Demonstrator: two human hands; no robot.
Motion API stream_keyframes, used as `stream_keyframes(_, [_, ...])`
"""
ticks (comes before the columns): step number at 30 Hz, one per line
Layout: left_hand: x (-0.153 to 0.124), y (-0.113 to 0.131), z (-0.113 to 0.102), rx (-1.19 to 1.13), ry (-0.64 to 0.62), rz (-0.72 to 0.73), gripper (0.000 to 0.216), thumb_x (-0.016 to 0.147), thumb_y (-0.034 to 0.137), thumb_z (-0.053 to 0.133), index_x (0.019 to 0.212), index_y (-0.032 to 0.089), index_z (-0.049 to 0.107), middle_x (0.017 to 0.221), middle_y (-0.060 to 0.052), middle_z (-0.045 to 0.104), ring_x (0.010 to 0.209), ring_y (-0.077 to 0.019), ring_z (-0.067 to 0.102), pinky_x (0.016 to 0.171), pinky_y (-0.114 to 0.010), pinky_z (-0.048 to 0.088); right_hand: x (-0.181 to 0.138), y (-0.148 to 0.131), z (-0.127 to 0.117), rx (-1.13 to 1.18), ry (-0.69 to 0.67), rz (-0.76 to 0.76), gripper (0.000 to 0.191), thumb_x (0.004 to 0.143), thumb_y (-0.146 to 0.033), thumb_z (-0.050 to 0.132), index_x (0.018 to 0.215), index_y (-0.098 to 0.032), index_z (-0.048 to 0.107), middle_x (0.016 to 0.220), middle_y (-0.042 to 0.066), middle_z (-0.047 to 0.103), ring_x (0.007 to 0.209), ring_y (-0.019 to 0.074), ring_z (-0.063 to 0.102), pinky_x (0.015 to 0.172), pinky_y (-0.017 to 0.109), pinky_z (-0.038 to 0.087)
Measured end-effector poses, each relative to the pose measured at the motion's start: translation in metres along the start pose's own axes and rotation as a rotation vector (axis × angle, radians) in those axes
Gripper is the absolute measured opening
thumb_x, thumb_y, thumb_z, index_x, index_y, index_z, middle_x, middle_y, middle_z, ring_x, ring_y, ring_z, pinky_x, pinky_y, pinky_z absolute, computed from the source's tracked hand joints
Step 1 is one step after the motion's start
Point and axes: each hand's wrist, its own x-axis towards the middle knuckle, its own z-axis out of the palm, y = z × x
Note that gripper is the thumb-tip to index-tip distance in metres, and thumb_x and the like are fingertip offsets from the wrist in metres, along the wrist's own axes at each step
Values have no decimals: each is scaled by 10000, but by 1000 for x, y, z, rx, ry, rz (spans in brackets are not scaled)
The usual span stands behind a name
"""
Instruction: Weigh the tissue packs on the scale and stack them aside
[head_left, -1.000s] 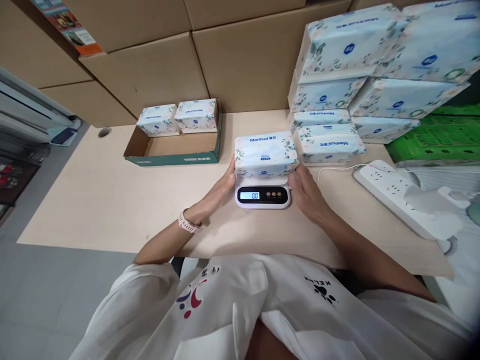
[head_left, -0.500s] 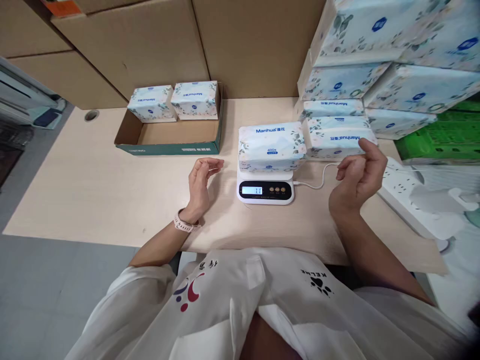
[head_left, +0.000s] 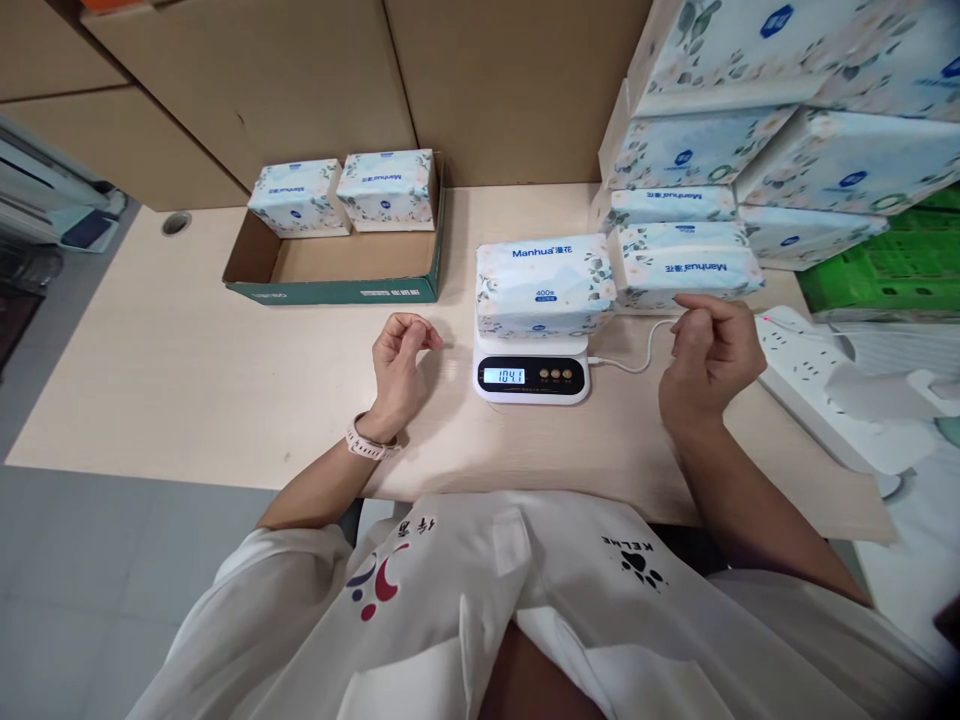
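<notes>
A pack of tissues (head_left: 545,288) printed with flowers lies on a white digital kitchen scale (head_left: 486,396), whose lit display reads about 104.1. To the left of the scale, my left hand (head_left: 397,355) rests on the table with its fingers curled in and nothing in them. My right hand (head_left: 712,355) is on the other side, loosely closed and holding nothing visible. Just beyond its fingers lies another tissue pack (head_left: 686,265), apart from the one on the scale.
An open cardboard tray (head_left: 330,291) at the back left holds two tissue packs (head_left: 386,190). Tissue packs are stacked high (head_left: 697,148) at the back right, by a green crate (head_left: 870,280). A power strip (head_left: 810,365) and the scale's white cable (head_left: 637,366) lie on the right.
The scale's display has gone from about 1.1 to about 104.1. The fingers of both my hands have curled further in. The view has shifted slightly.
</notes>
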Motion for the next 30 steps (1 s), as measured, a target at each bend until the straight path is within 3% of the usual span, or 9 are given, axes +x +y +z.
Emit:
stream_keyframes(5, [0, 0, 1, -6, 6, -14, 302, 933, 407, 814, 795, 196, 646, 697, 16, 653, 653, -100, 626, 697, -238, 522, 1, -7, 1, 23, 50, -34, 383, 994, -477, 548, 955, -183, 790, 776, 10, 611, 675, 131, 552, 668, 316, 448])
stream_keyframes(12, [1, 2, 2, -3, 26, -44, 246, 974, 297, 754, 779, 197, 641, 680, 11, 655, 646, -97, 618, 704, -235, 526, 0, 0, 3, 92, 53, -40, 275, 967, -358, 589, 1028, -184, 794, 828, 4, 633, 684, 117, 573, 680, 300, 466])
stream_keyframes(21, [1, 1, 0, -21, 11, -44, 258, 985, 317, 770, 795, 200, 641, 694, 12, 669, 650, -99, 633, 712, -234, 532, 1, -4, 2, 32, 36, -7, 319, 971, -439, 562, 967, -196, 770, 810, 2, 629, 652, 122, 553, 656, 307, 458])
stream_keyframes(30, [1, 0, 1, -36, 8, -53, 279, 943, 370, 810, 797, 196, 646, 699, 7, 682, 652, -95, 639, 707, -226, 539, 0, 1, 2, 60, 39, -17, 288, 963, -413, 571, 1026, -217, 773, 847, -5, 639, 654, 124, 576, 642, 309, 468])
